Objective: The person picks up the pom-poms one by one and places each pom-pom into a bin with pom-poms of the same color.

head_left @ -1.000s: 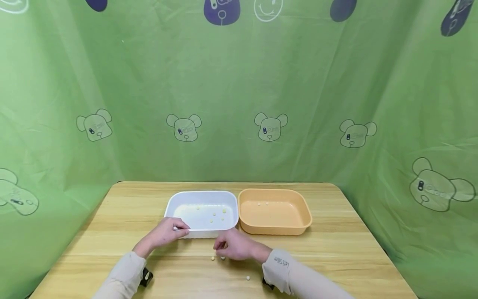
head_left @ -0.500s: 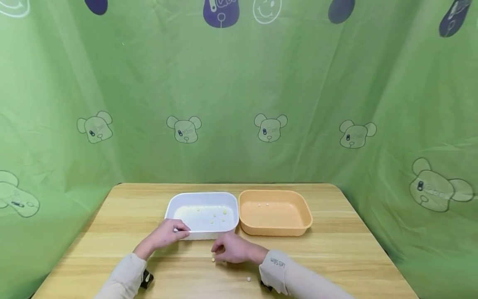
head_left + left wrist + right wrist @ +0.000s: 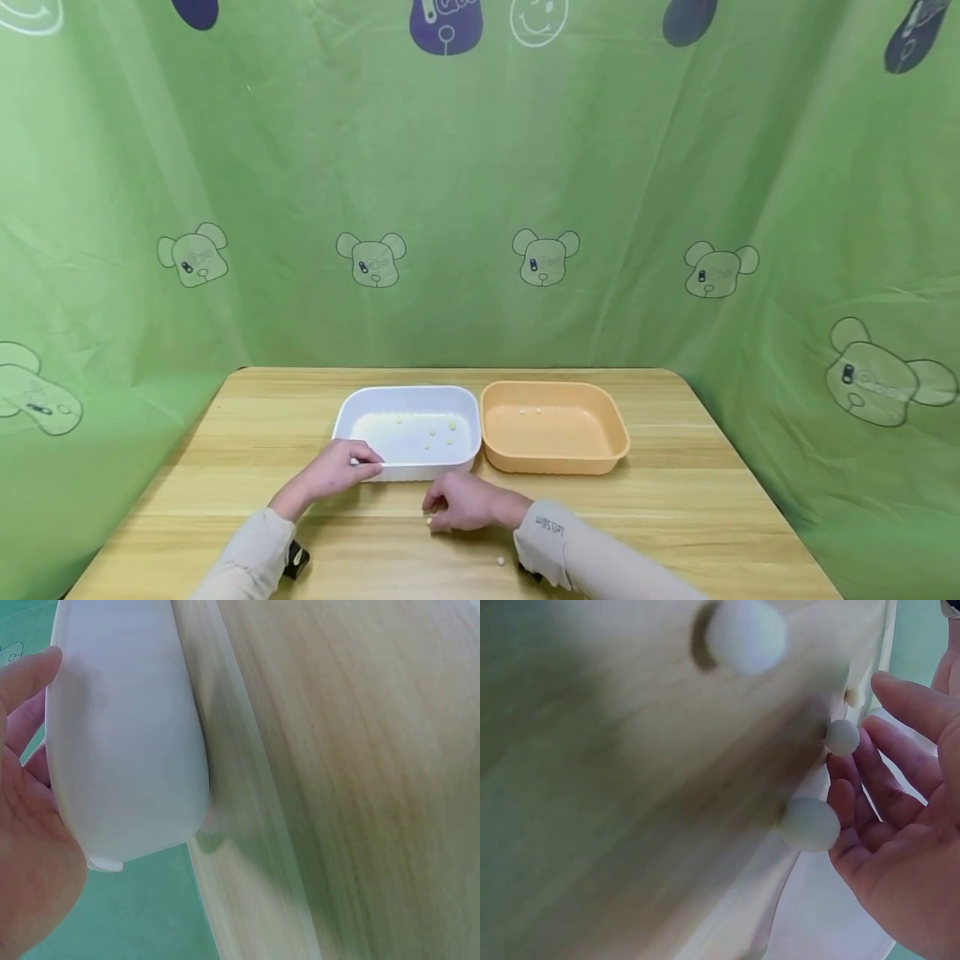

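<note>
My left hand (image 3: pixel 335 469) grips the near left rim of a white plastic tub (image 3: pixel 431 472). In the left wrist view, the thumb lies over the rim of the tub (image 3: pixel 127 735) and the fingers are behind its wall. My right hand (image 3: pixel 468 502) is low over the table just in front of the tub, fingers bent and thumb apart from the index finger. A yellow ball (image 3: pixel 429 522) is beside its thumb. In the right wrist view, one pale ball (image 3: pixel 843 737) is right at the index fingertip, another pale ball (image 3: pixel 810 825) by the lower fingers.
Several small yellow balls (image 3: pixel 452 426) lie inside the white tub. An orange tub (image 3: pixel 555 465) stands against its right side with two whitish balls (image 3: pixel 522 412) inside. One white ball (image 3: pixel 501 561) is on the wooden table (image 3: pixel 675 517) near the right sleeve. Green curtain surrounds the table.
My right hand has shifted slightly left and toward me, and covers a pale ball that showed beside the yellow one in the head view. The left hand keeps its grip on the tub.
</note>
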Available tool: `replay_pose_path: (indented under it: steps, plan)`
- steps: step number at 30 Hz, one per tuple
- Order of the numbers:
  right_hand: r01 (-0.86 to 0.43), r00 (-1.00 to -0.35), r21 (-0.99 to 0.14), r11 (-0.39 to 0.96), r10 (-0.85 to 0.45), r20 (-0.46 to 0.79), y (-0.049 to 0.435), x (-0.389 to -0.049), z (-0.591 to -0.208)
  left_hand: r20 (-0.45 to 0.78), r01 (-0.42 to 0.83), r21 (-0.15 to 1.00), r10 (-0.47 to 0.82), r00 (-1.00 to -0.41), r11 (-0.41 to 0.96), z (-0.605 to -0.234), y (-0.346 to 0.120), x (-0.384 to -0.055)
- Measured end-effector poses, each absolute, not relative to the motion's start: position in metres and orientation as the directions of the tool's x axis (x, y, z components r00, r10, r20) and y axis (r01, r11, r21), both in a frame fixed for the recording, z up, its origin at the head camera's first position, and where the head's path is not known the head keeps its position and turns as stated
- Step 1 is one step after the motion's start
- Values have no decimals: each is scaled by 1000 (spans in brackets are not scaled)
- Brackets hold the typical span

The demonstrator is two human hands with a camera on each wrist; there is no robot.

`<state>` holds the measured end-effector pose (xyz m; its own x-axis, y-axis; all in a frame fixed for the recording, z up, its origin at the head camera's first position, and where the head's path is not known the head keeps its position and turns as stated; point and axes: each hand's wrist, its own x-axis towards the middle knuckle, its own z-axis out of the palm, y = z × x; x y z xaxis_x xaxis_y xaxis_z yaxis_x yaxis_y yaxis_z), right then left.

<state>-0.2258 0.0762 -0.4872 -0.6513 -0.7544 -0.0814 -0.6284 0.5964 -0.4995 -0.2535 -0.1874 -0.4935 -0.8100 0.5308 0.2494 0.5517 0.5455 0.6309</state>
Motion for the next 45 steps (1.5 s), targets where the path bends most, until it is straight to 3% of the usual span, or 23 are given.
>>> replay_pose_path:
  steps: [27,39,45]
  plan:
    - [-721,-584,-422,549,-810,-54,75,-234,-494,253,557,633,537,-805,537,-489,-187,-257]
    - [-667,-593,-534,519,-804,-40,80,-231,-480,242,547,646,537,-808,533,-490,-188,-254]
    - [-686,-586,-539,488,-810,13,85,-229,-473,233,540,647,535,-812,538,-491,-189,-254]
